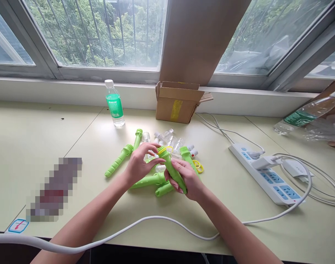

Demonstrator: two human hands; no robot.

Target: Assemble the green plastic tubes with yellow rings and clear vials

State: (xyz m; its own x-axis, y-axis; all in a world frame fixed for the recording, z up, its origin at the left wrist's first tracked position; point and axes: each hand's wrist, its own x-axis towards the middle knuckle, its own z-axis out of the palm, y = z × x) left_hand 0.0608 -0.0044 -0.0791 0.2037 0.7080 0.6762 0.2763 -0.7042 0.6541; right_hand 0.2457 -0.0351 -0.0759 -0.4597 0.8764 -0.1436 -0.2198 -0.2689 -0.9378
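My right hand (188,179) is wrapped round a green plastic tube (173,170) with a threaded neck, held tilted above the table. A yellow ring (162,150) sits around that neck. My left hand (142,161) is curled at the neck, its thumb and fingers closed on the ring; the fingertips are partly hidden. Beneath and around my hands lie several more green tubes, one at the left (119,161) and one at the right (186,154). Clear plastic pieces (171,141) with white tips are heaped behind them. Loose yellow rings (198,167) lie on the right.
An opened cardboard box (178,104) and a water bottle (115,106) stand by the window. A white power strip (269,176) with plugs and cables lies at the right, near a tilted bottle (302,115). A white cable (156,217) crosses the front of the table (128,229).
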